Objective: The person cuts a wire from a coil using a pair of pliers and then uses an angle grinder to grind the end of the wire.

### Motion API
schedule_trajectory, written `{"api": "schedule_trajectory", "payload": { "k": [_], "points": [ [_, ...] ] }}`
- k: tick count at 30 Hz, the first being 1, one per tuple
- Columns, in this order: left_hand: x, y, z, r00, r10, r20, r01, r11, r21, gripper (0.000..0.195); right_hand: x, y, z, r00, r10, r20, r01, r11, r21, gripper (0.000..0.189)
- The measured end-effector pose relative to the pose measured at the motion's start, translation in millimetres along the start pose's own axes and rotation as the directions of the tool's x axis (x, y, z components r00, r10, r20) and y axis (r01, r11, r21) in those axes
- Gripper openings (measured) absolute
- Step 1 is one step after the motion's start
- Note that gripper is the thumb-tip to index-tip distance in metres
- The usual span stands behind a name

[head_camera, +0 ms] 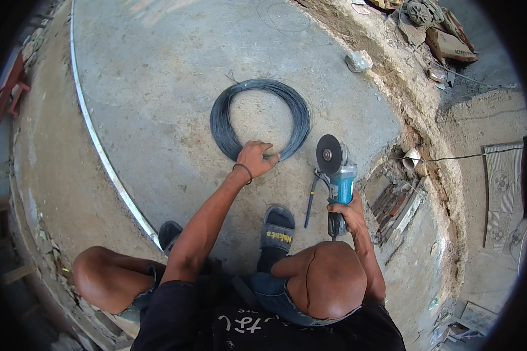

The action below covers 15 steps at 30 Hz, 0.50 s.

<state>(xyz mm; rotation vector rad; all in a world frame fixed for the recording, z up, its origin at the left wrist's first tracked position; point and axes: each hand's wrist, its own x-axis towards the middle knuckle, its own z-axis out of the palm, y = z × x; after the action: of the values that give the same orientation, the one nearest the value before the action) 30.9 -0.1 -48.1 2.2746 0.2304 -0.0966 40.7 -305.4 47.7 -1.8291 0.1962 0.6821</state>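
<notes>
A coil of dark binding wire (302,118) lies flat on the concrete ahead of me, with a few loose ends sticking out. My left hand (254,160) is over its near side, index finger and thumb apart; the palm hides whether the wire is gripped. In my right hand (355,215) is a blue angle grinder (341,186), held by its body above my right knee. Its dark cutting disc (327,154) points away from me, and I cannot tell whether it spins. Just left of the grinder, a pair of pincers (310,204) lies on the floor, its head partly covered.
A long pale metal strip (97,145) curves along the left. At the right, the slab (167,66) ends in a broken edge with a stone (359,61), a white pipe end (411,159) and brick rubble (395,208). Cement bags (450,46) lie at upper right.
</notes>
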Motion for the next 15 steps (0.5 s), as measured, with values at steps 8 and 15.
{"api": "schedule_trajectory", "payload": {
  "k": [8,15],
  "points": [
    [-14,5,56,0.999,0.048,-0.025,-0.043,0.98,0.197,0.039,30,-17,10,0.997,-0.029,0.073,0.041,0.983,-0.181,0.057],
    [-30,-3,55,0.951,0.089,-0.296,0.013,0.946,0.324,0.048,51,-11,15,0.994,-0.049,0.1,0.08,0.94,-0.333,0.065]
  ]
}}
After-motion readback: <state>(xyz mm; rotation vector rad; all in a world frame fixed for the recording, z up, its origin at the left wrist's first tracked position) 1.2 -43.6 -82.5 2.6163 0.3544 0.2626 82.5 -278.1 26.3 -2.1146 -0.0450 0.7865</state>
